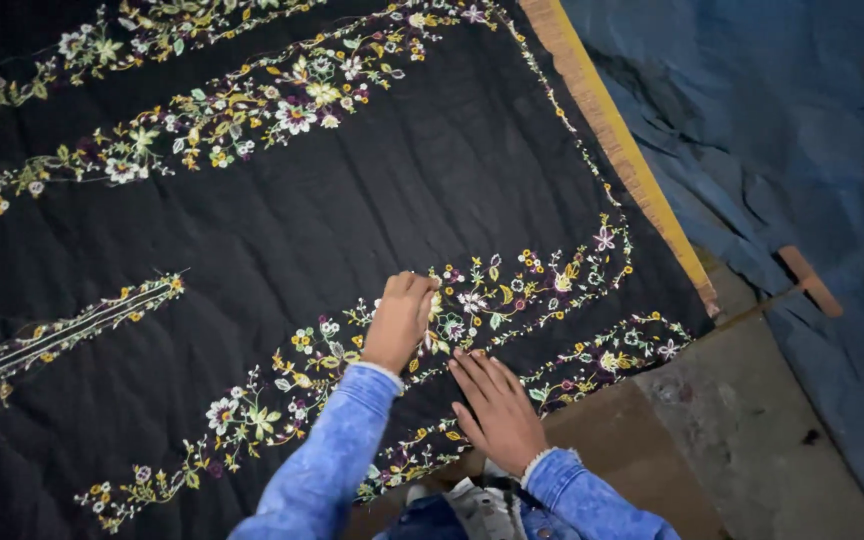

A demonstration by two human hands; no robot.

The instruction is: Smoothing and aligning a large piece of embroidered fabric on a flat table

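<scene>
Your left hand (399, 320) is bunched, fingertips pinched down on the floral embroidery (472, 300) of the black cloth (352, 210); whether that grip holds anything, you cannot tell. Your right hand (497, 408) lies flat and released on the cloth just beside it, near the wooden frame bar (617, 140).

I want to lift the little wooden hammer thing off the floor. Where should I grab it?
Probably the thin handle of the wooden mallet, near its middle, coming from above. It lies flat on the floor with bare space either side, so fingers can close around it. The head is wider and blockier, harder to pinch.
</scene>
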